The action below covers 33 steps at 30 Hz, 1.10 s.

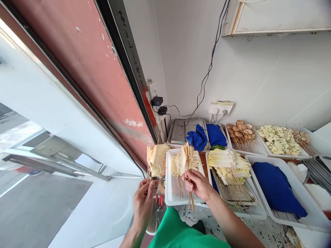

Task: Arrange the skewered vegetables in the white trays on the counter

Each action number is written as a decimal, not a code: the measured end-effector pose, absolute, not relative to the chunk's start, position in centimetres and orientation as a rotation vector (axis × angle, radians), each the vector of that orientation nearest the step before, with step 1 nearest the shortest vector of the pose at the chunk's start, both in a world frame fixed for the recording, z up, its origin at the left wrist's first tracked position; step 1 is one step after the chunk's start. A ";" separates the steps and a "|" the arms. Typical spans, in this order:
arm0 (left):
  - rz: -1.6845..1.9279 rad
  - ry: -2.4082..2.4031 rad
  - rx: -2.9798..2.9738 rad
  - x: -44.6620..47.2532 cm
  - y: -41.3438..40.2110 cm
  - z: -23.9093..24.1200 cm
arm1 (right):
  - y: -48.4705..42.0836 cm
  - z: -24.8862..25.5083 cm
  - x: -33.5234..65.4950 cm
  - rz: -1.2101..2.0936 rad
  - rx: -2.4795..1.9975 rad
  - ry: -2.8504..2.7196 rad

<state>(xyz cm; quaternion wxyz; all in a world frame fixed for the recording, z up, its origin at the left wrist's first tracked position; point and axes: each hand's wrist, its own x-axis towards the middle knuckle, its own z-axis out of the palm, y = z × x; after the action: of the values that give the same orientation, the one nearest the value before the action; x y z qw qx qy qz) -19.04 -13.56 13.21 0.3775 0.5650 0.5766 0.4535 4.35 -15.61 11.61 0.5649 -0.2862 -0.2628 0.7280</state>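
My left hand (144,198) is closed round the sticks of some skewers (158,159) threaded with flat, pale yellow sheets, held upright at the left of a white tray (169,193). Over that tray, my right hand (197,182) grips a bundle of skewers (188,156) with pale folded pieces at the top and bare sticks pointing down. More skewers with thin, pale strands (176,165) lie in the tray behind my right hand, partly hidden by it.
Cabbage skewers (230,165) fill the tray to the right. A blue cloth (276,187) covers another tray. Mushroom skewers (241,132) and cauliflower skewers (279,139) stand along the wall. Black cables (204,82) hang above a metal tray (178,132). Stacked trays (319,172) sit far right.
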 end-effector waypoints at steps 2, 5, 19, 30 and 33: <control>1.171 1.540 1.435 -20.1 -13.8 14.0 | -14.1 10.9 3.5 1.800 -0.569 -0.606; 1.162 1.626 1.424 -21.2 -14.2 14.6 | -11.8 8.7 2.5 1.909 -0.440 -0.572; 1.143 1.655 1.499 -21.7 -14.0 13.3 | -8.6 -3.1 3.9 1.549 -0.662 -0.347; 1.109 1.488 1.570 -17.9 -13.4 12.6 | -10.0 -4.2 5.3 1.243 -1.249 -0.367; 1.112 1.434 1.602 -16.5 -13.2 11.9 | -10.5 -3.2 5.9 1.157 -1.301 -0.529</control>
<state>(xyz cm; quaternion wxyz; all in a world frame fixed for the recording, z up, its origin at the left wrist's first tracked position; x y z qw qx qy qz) -16.46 -13.23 11.89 0.3527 0.6194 0.5542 0.4300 5.89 -10.55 -3.24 0.6137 -0.5645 -0.2296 0.5020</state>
